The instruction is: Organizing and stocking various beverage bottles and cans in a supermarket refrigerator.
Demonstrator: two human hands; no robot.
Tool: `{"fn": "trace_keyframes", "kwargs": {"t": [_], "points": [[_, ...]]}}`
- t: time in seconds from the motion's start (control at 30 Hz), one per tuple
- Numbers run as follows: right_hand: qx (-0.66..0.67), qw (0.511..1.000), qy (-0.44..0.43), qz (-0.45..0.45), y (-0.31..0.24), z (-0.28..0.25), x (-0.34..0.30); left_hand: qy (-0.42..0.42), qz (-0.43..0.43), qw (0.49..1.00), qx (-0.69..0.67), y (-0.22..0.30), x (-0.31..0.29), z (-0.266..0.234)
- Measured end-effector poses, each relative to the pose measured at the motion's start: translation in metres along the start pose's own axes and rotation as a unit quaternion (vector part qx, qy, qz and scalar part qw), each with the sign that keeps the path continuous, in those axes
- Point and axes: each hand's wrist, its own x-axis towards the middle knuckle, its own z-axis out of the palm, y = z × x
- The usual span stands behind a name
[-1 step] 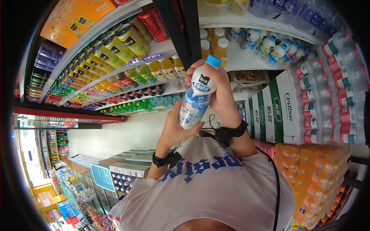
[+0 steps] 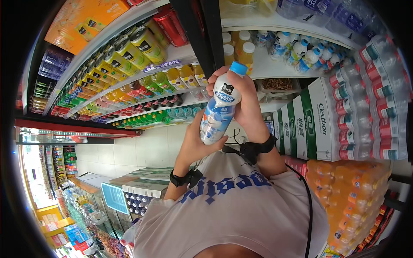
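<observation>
A white and blue plastic drink bottle [image 2: 218, 112] with a blue screw cap is held tilted in front of my chest, its capped end up and to the right. My left hand [image 2: 192, 141] cups the base, with the thumb along the near side. Around the neck and shoulder wraps my right hand [image 2: 245, 103], thumb just below the cap, fingertips showing on the far left side. The cap is on. Similar bottles with blue caps [image 2: 297, 51] lie in a heap on the shelf beyond my right hand.
Shelves of cans [image 2: 124, 56] and bottled drinks run along the left. A black upright post [image 2: 206, 38] stands just beyond the bottle. At right are stacked cartons [image 2: 307, 120], shrink-wrapped bottles [image 2: 365, 103] and orange drink packs [image 2: 348, 198]. A blue basket [image 2: 114, 198] sits at lower left.
</observation>
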Motion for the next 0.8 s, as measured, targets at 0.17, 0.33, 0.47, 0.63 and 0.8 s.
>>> {"fn": "trace_keyframes", "kwargs": {"t": [0.17,0.33,0.47,0.63,0.8], "points": [[-0.08,0.992,0.094,-0.023,0.005,0.013,-0.009,0.002,-0.002,1.0,0.011,-0.005,-0.007,0.001],[-0.203,0.965,0.096,-0.132,0.02,0.025,-0.017,0.036,0.007,0.999,0.005,-0.004,-0.006,0.002],[-0.26,0.948,0.079,-0.166,0.02,0.033,-0.019,0.069,0.01,0.996,0.064,-0.009,-0.011,0.0],[-0.264,0.949,0.059,-0.161,0.024,0.033,-0.019,0.154,0.05,0.979,0.124,-0.013,-0.014,0.004],[-0.192,0.979,0.023,-0.059,0.017,0.029,-0.014,0.033,-0.014,0.999,-0.037,-0.017,-0.019,-0.019]]}}
